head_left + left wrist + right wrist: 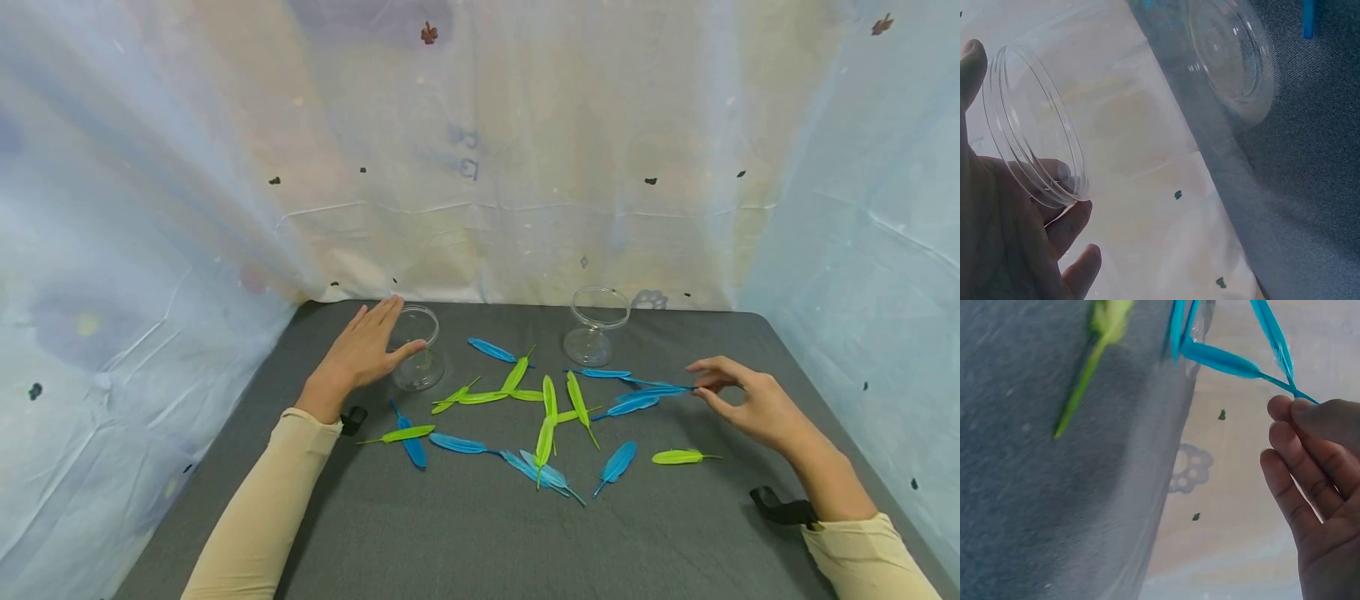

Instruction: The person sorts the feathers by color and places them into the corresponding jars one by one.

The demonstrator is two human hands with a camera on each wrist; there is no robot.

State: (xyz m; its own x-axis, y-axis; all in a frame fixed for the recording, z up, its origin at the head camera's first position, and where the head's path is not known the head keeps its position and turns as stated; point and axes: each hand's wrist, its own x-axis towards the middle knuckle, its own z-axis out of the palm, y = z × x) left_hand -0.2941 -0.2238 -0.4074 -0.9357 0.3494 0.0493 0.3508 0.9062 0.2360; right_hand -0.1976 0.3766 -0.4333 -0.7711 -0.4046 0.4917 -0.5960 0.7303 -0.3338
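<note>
My right hand (756, 410) pinches the quill ends of blue feathers (658, 391) between thumb and index finger, right of the feather group. In the right wrist view, two blue feathers (1222, 360) converge at the fingertips. At the far left, my left hand (358, 357) spreads thumb and straight fingers about the rim of a clear jar (418, 377). The left wrist view has that jar's threaded rim (1029, 131) in front of the fingers, the thumb apart on the other side. Several green feathers (483, 397) and other blue feathers (457, 444) lie scattered between the hands.
A second clear jar (588, 346) stands at the back right of the grey table (480, 542). One green feather (677, 457) lies apart near the right forearm. Patterned sheets (525, 242) hang behind the table and along both sides.
</note>
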